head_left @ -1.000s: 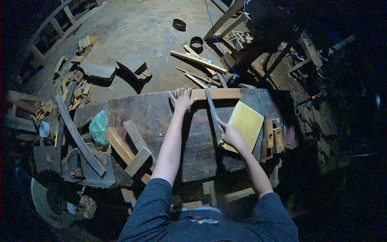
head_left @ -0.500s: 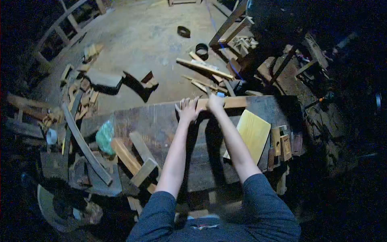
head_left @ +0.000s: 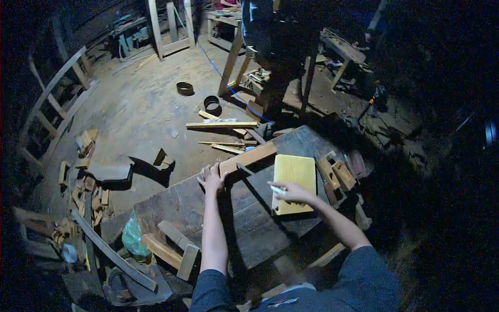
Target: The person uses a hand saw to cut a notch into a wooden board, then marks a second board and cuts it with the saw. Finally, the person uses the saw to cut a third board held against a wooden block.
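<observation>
1 yellow board (head_left: 295, 171), 2 rings (head_left: 185, 92) (head_left: 212, 111).

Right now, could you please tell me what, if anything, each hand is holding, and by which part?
The right hand holds a blurred, pale object, apparently by one end. The left hand lies splayed against the wooden strip, apparently gripping nothing.

The person wears a dark blue-grey T-shirt (head_left: 332, 292) whose short, loose sleeves — the left sleeve (head_left: 212, 293) and the right sleeve (head_left: 366, 268) alike — finish in simple hems around the upper arms. On its front is a pale, curved patch (head_left: 305, 287), with a small whitish marking (head_left: 287, 301) beside it, too blurred to read. The forearms, wrists and fingers (head_left: 215, 169) are bare.
</observation>
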Motion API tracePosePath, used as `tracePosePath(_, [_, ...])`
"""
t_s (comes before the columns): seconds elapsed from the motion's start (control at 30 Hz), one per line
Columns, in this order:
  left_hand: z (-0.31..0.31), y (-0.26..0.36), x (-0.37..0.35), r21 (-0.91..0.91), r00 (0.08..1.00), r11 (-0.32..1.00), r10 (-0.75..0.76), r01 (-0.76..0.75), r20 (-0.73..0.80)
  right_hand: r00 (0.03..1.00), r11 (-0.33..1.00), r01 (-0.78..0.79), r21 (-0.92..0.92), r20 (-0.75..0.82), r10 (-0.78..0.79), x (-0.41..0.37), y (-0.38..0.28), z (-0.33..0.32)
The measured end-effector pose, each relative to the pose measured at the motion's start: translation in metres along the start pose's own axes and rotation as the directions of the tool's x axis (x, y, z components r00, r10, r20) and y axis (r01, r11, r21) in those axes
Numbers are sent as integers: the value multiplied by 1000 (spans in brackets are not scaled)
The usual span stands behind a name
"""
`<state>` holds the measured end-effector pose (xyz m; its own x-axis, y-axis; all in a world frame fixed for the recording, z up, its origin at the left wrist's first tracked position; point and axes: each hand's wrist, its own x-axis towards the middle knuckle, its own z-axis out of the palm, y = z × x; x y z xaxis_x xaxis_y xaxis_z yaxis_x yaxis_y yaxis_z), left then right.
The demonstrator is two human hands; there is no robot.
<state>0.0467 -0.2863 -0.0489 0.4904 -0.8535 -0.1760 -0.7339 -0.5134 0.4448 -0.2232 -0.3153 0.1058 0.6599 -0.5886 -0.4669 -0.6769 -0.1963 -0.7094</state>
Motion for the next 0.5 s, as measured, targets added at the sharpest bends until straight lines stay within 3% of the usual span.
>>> tracePosePath(0.07, [-5, 3, -4, -12, 1000, 1000, -3, 3, -5, 992, 989, -111, 94, -43, 116, -9, -19, -22])
tracePosePath(0.1, [-3, 2, -4, -17, 1000, 1000, 15, -16, -18, 971, 954, -238, 183, 40, 234, 4, 0, -29])
tracePosePath(0.13, [-3, 2, -4, -15, 1000, 1000, 19, -19, -17, 981, 961, -187, 204, 90, 172, 8, 6, -36])
tracePosePath(0.2, [0, 1, -3, -10, 999, 1000, 10, -10, -43, 995, 941, -94, 325, -4, 101, 8, 4, -38])
tracePosePath(0.27, [4, -1, 1, -8, 999, 1000, 19, -20, -45, 998, 909, -58, 412, 46, 43, 17, 9, -40])
tracePosePath(0.33, [1, -1, 0, -2, 999, 1000, 23, -24, -38, 992, 940, 99, 326, -112, -65, 21, 11, -36])
tracePosePath(0.4, [-4, 2, -2, -4, 999, 1000, -1, 1, -32, 995, 967, -17, 256, -92, 42, 22, 9, -27])
tracePosePath(0.43, [-6, 3, -3, -2, 1000, 1000, -10, 10, 9, 961, 985, -50, -167, -277, 1, 22, 6, -21])
tracePosePath(0.47, [-6, 4, -1, 5, 1000, 1000, -5, 5, 28, 904, 822, -151, -550, -413, -110, 23, 4, -15])
tracePosePath(0.5, [-3, 2, 1, 9, 1000, 1000, -4, 4, 15, 917, 806, -184, -563, -394, -66, 26, 5, -10])
